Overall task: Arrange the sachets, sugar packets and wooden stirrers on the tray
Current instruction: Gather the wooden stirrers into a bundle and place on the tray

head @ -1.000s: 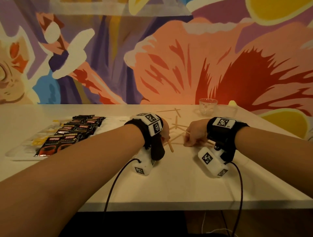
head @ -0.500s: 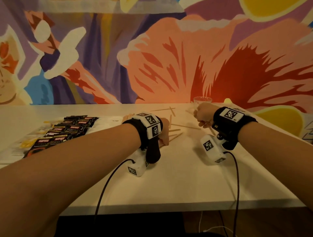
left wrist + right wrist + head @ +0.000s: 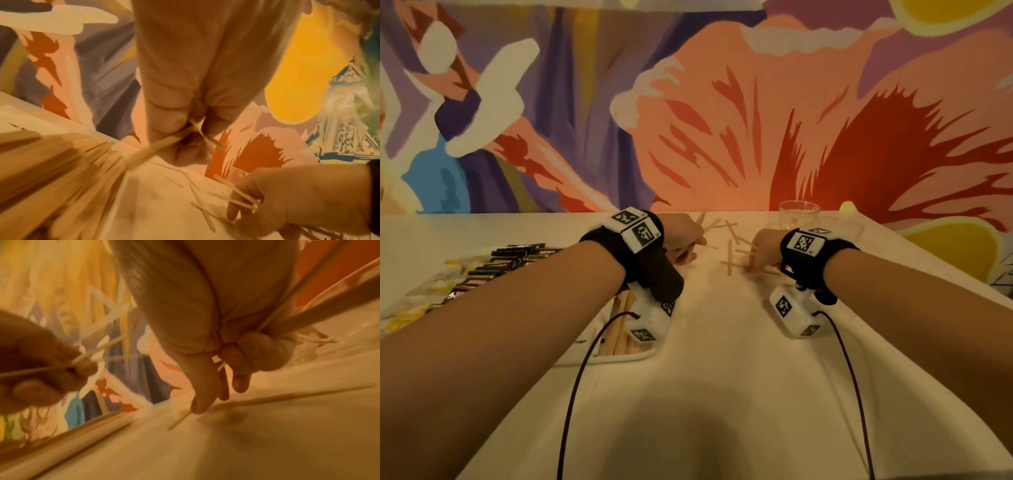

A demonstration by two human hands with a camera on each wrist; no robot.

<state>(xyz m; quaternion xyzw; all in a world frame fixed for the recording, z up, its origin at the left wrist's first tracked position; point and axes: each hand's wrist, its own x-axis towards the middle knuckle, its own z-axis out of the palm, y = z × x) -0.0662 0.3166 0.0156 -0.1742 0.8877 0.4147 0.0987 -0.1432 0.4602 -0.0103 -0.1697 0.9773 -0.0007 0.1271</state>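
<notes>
Loose wooden stirrers [image 3: 729, 260] lie scattered on the white table between my hands. My left hand [image 3: 688, 250] grips a few stirrers [image 3: 164, 142] in curled fingers, just left of the scatter. My right hand [image 3: 753, 263] holds some stirrers [image 3: 298, 313] against its palm, and one fingertip [image 3: 199, 407] touches a stirrer lying on the table. A white tray [image 3: 619, 358] sits under my left forearm with a stack of stirrers [image 3: 619, 325] at its right end. Black sachets [image 3: 493, 270] and yellow sugar packets [image 3: 410, 311] fill its left part.
A clear glass [image 3: 798, 212] stands at the table's far edge behind my right hand, against the painted wall. Black cables [image 3: 571, 394] hang from both wrist cameras over the near table. The table's right edge [image 3: 962, 274] runs close to my right forearm.
My right hand came back from near the glass and dropped onto the loose stirrers. My left hand moved forward with its stirrers. The view leaned in, so the tray's stirrer stack shows.
</notes>
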